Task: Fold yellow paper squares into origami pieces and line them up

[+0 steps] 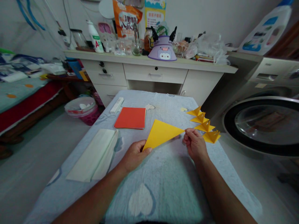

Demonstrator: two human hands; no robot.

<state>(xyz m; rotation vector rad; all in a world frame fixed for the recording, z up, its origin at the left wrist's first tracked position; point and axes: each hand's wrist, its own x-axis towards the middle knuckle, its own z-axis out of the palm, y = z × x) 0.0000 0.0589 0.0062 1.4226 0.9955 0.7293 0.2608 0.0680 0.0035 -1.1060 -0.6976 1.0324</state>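
Note:
A yellow paper folded into a triangle (pixel 161 133) is held just above the cloth-covered table (pixel 163 186). My left hand (pixel 135 154) pinches its lower left corner, fingers closed on the paper. My right hand (pixel 194 142) pinches its right tip, fingers closed too. Several small folded yellow paper pieces (pixel 203 123) lie in a row just beyond my right hand, near the table's right edge. A stack of orange-red square paper (pixel 130 118) lies farther back at the table's middle.
A long white folded sheet (pixel 95 158) lies at the table's left. A white stick-like object (pixel 116 105) sits by the far left edge. A cluttered desk (pixel 151 67) stands behind, a washing machine (pixel 263 124) at right, a pink basin (pixel 80 109) and a bed (pixel 21 93) at left.

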